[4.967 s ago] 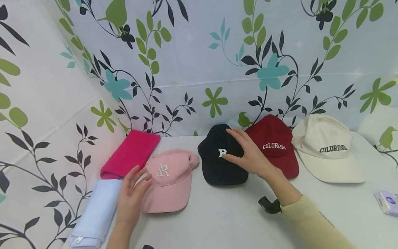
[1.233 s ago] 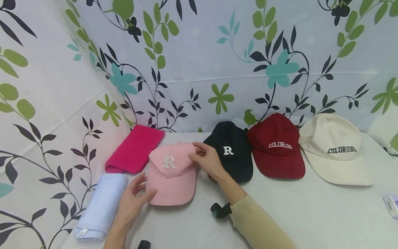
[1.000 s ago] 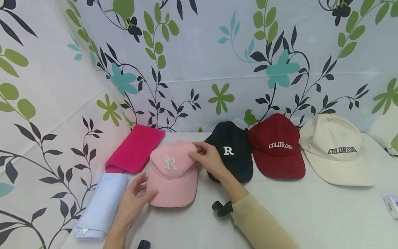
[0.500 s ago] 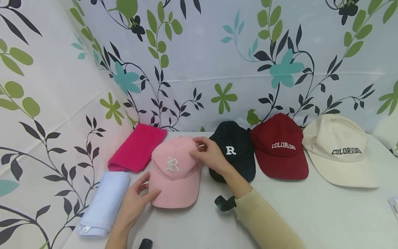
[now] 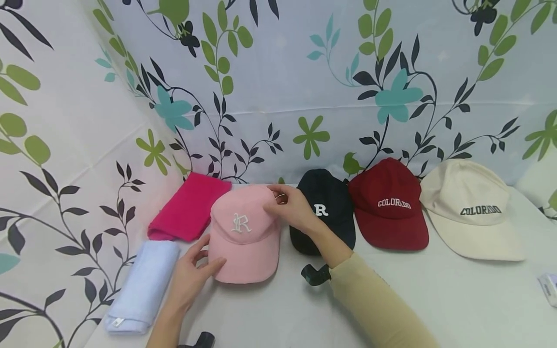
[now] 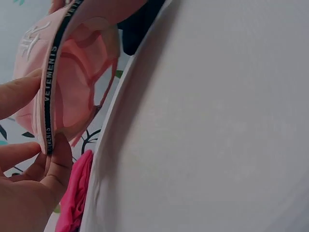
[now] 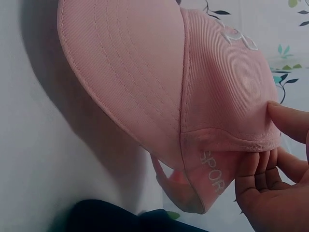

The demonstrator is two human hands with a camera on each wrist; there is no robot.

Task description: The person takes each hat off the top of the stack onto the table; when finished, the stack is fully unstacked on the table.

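A pink baseball cap (image 5: 250,261) with a white embroidered R is held between both hands, its brim toward me. My left hand (image 5: 189,278) pinches its left edge near the brim, thumb on the outside. In the left wrist view the cap's hollow inside and a black lettered sweatband (image 6: 50,82) show, raised off the white table. My right hand (image 5: 293,210) pinches the right side of the crown. In the right wrist view its thumb lies outside, and the other fingers (image 7: 248,176) curl under the rim. White lettering shows inside the cap there.
To the right stand a black cap (image 5: 324,232), partly behind my right hand, a dark red cap (image 5: 391,227) and a cream cap (image 5: 474,237). A folded magenta cloth (image 5: 187,208) and a light blue towel (image 5: 141,285) lie left. A small white-purple pack (image 5: 549,290) sits far right.
Five seconds ago my right hand was over the black cap; it has since moved left and taken hold of the pink cap. Over the last second both hands have raised the pink cap slightly.
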